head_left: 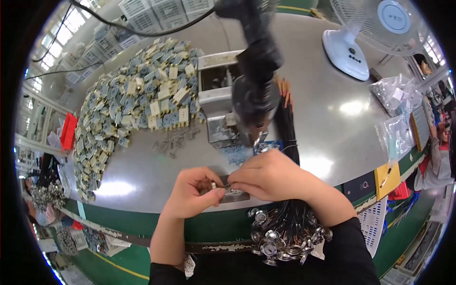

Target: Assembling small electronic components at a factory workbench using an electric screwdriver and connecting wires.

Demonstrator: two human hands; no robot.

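Near the front edge of the metal table, my left hand [194, 194] is closed, thumb and fingers pinching a small pale block [214, 185]. My right hand [268, 176] is closed close beside it, its fingertips pressed together over a small metal plate [236, 196]; what they grip is hidden. Above my right hand hangs a black power screwdriver [259, 90], blurred, its tip pointing down. Behind the hands stands a grey metal box [213, 99], with small bluish parts [236, 154] scattered in front of it.
Grey and cream blocks [142, 90] are heaped at left, beside loose small metal pieces [175, 140]. Black cables [286, 118] run past my right hand to shiny round metal parts [280, 240] hanging below the edge. A fan [349, 54] and plastic bags [396, 102] stand at right.
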